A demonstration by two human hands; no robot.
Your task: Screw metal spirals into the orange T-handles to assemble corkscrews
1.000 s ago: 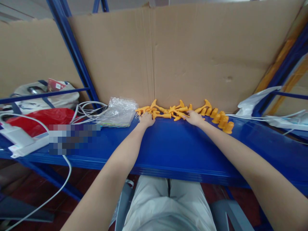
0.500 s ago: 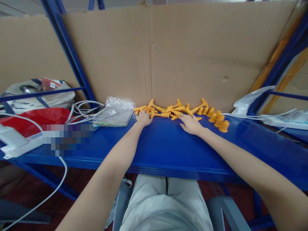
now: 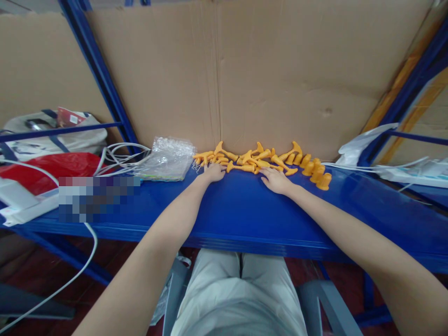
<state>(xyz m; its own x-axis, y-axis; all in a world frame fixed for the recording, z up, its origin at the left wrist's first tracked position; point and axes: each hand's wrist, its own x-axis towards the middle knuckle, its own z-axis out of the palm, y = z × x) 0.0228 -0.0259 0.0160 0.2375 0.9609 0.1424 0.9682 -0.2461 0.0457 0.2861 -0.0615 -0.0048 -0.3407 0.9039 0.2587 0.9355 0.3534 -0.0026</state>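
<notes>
Several orange plastic pieces, some hammer-shaped [image 3: 295, 150], lie in a loose row on the blue table [image 3: 241, 210] against the cardboard. My left hand [image 3: 213, 173] rests at the left part of the row, palm down with fingers apart, touching the pieces. At the middle right of the row, my right hand [image 3: 276, 180] lies palm down, its fingers spread against the near pieces. Neither hand is closed round anything. Orange cup-like pieces [image 3: 324, 181] stand to the right of my right hand. Small metal rings or chain [image 3: 196, 166] lie left of my left hand.
Clear plastic bags [image 3: 168, 161] lie left of the orange pieces. White cables [image 3: 128, 151], a red bag [image 3: 66, 165] and a white power strip [image 3: 31, 210] are further left. A cardboard sheet [image 3: 262, 70] stands behind the table between blue posts.
My left hand has shifted slightly right, and the orange pieces between my hands have moved a little. My right hand has stayed almost in place. The view has tilted slightly.
</notes>
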